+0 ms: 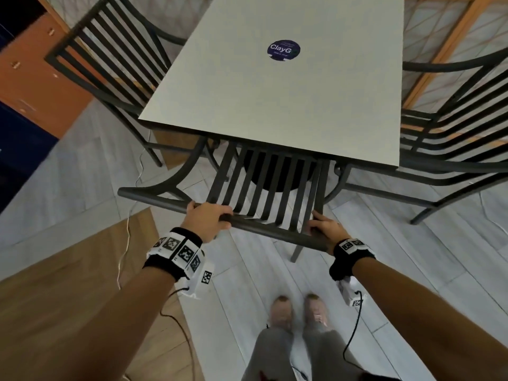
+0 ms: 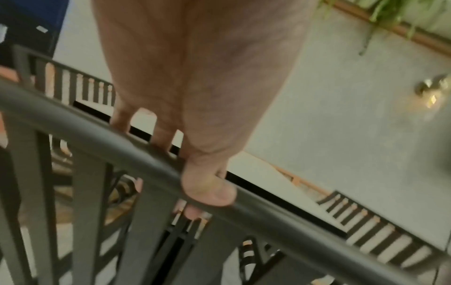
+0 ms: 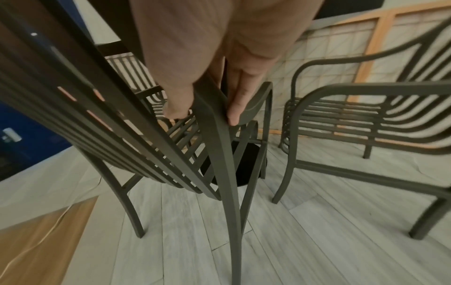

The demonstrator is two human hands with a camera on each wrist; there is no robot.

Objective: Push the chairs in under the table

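Both hands hold the near metal armchair (image 1: 264,185) by its backrest: the left hand (image 1: 207,220) is curled over the top rail (image 1: 154,200), its thumb (image 2: 209,190) wrapped round the tube in the left wrist view, and the right hand (image 1: 325,228) grips the right end of that rail where it bends down into the side post, fingers (image 3: 238,94) laid along the post. This chair sits at the near edge of the square table (image 1: 288,86), its slatted seat already largely beneath the tabletop and only the backrest and the rear parts of the armrests standing clear, so it looks nearly home, with perhaps a last short shove left. The left armchair (image 1: 110,59) and the right armchair (image 1: 453,127) stand at the sides of the table; the right one, in the right wrist view, seems to have its seat out in the open, so both probably remain to be pushed in. Whether a chair stands at the far side cannot be told, as that edge is cut off. The near chair's front legs and the table's dark round base (image 1: 277,174) are mostly hidden, and the left wrist view is blurred.
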